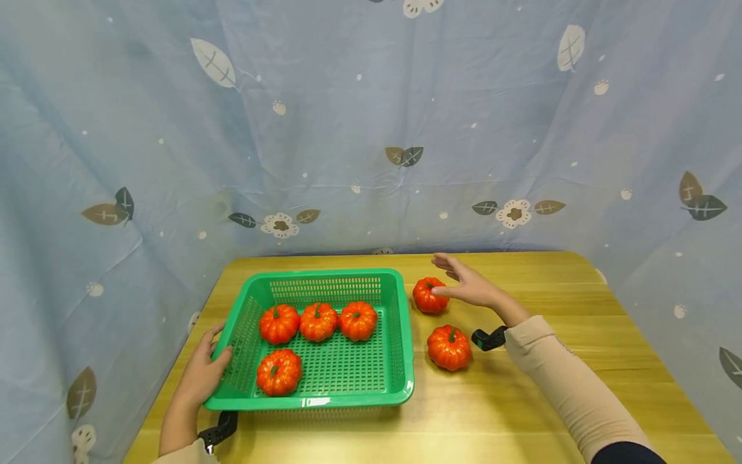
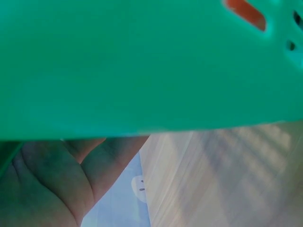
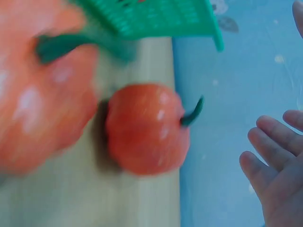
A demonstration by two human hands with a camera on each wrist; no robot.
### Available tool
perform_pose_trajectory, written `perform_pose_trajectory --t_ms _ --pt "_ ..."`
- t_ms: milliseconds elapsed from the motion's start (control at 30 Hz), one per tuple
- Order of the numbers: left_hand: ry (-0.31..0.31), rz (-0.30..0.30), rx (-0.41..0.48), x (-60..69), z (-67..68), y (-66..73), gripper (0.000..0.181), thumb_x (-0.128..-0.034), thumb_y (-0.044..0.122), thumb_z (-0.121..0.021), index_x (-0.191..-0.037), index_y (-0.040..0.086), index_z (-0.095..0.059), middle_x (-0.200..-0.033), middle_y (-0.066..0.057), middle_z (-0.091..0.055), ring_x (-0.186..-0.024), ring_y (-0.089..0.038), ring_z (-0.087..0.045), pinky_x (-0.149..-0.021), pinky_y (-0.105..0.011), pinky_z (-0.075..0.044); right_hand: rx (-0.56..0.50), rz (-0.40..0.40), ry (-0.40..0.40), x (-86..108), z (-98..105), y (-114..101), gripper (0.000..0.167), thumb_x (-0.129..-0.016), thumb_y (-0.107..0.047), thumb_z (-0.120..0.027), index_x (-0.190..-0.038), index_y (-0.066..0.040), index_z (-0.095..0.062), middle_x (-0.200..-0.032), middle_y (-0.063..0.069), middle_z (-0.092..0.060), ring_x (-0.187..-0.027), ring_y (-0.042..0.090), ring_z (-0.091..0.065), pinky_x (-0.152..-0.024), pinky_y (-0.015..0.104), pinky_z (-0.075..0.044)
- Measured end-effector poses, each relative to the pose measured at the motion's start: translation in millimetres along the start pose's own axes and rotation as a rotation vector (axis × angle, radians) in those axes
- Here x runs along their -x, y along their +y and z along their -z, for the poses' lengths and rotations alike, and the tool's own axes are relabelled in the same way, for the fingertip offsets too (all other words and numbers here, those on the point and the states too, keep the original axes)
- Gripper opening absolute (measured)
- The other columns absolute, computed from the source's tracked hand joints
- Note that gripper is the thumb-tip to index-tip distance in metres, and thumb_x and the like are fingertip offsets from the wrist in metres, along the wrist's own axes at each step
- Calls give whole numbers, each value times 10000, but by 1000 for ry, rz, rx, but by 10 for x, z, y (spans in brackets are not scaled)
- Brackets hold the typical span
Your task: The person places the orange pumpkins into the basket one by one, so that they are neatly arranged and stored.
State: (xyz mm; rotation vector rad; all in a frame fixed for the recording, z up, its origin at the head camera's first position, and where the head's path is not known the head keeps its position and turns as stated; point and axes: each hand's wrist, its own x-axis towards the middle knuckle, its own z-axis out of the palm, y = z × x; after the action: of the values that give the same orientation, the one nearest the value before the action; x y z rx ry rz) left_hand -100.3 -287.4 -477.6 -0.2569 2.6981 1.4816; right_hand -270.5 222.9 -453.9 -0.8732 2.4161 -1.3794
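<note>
hands (image 1: 203, 374) (image 1: 474, 287) flank a green basket (image 1: 359, 402), its wall (image 1: 401, 348) parting pumpkins (image 1: 449, 351), curtain (image 1: 464, 96) behind.

From where I stand the light is bright and fairly even, lamp unseen: small white glints on the orange pumpkins (image 1: 449, 351) and front rim of the green basket (image 1: 315, 402), pale glare on the near part of the wooden surface (image 1: 426, 422), soft shadow beside the right sleeve (image 1: 570, 383). Left-wrist view: basket wall (image 2: 118, 71) close to the lens, defocused to a flat green field, streaky shadow on the surface beyond. Right-wrist view: cooler, duller; nearest pumpkin (image 3: 47, 109) heavily blurred, farther pumpkin (image 3: 147, 132) mildly soft, right hand (image 3: 279, 175) comparatively crisp.
</note>
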Motion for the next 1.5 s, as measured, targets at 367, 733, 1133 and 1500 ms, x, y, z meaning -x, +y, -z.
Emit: perform_pose_trajectory --t_ms 367,733,1133,1500 --pt "0 8 23 -15 5 17 640 -1025 242 -400 -1535 109 -38 -1337 -350 -423 -725 -245 -652 -585 -369 -537 39 -40 6 655 102 292 749 -910 -185 -642 -1483 -5 -195 -1494 260 -284 -1377 435 -261 -1091 579 -231" --pt "-1 5 4 -13 16 8 643 -1025 249 -400 -1534 99 -38 -1350 -349 -410 -765 -245 -650 -598 -361 -534 -30 -81 -100 1000 -157 521 860 -858 -168 -701 -1450 134 -154 -1479 362 -203 -1356 519 -199 -1064 607 -199" --pt "-2 -7 11 -19 4 3 641 -1025 242 -400 -1533 94 -38 -1345 -357 -412 -737 -229 -652 -593 -358 -535 -72 -105 -132 1019 -429 603 908 -824 -217 -743 -1445 134 -182 -1483 345 -221 -1367 494 -226 -1074 154 -271" --pt "3 -3 0 -19 2 5 641 -1025 241 -398 -1535 98 -37 -1341 -360 -417 -746 -232 -647 -593 -357 -533 -114 -82 -79 1043 -586 611 880 -815 -176 -751 -1450 96 -205 -1465 327 -275 -1343 488 -292 -990 108 -310"
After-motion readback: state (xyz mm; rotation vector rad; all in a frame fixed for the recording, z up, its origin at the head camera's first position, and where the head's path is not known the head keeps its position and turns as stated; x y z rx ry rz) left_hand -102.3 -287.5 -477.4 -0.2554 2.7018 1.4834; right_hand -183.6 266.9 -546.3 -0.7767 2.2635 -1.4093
